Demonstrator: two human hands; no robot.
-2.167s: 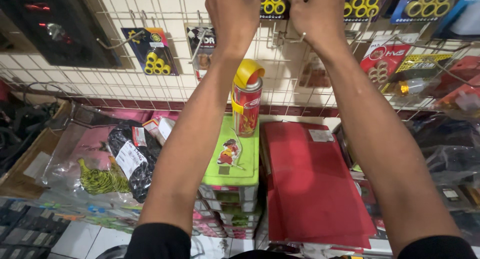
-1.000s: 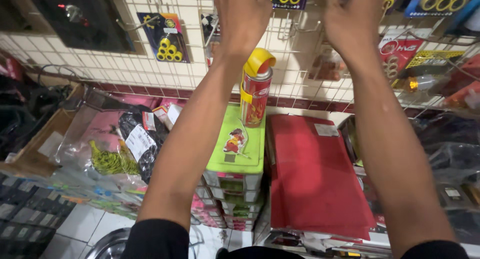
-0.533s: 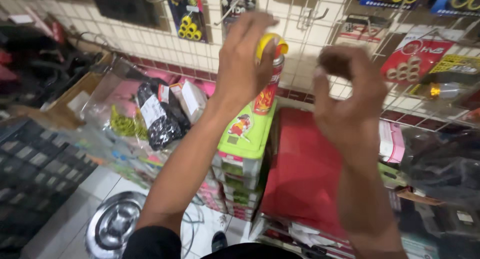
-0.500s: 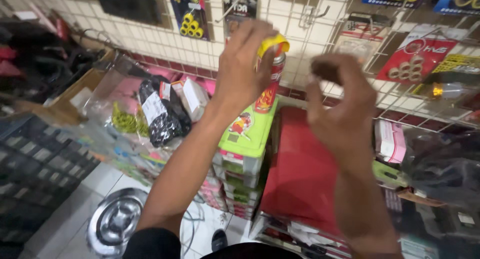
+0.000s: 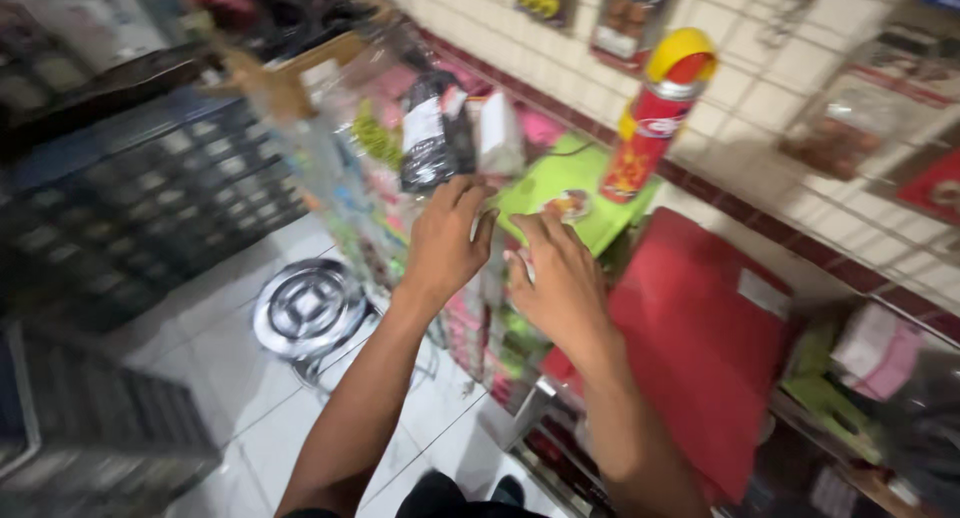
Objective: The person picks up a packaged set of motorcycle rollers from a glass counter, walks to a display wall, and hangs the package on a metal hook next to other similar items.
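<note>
Green box [image 5: 560, 183] tops a stack of boxes just beyond my hands, its lid bearing a sticker; my left hand [image 5: 447, 243] hovers near its left edge, fingers loosely spread, holding nothing; my right hand [image 5: 560, 283] sits beside it, open and empty too; a spray can [image 5: 655, 118] stands upright at the far side, a red folder [image 5: 710, 338] lies right.

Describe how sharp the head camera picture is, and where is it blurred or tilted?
Head view: the whole frame is tilted and motion-blurred; the left hand, right hand and red spray can are soft but recognisable; the dark crates at the left smear most; lighting is even, with no strong glare.
</note>
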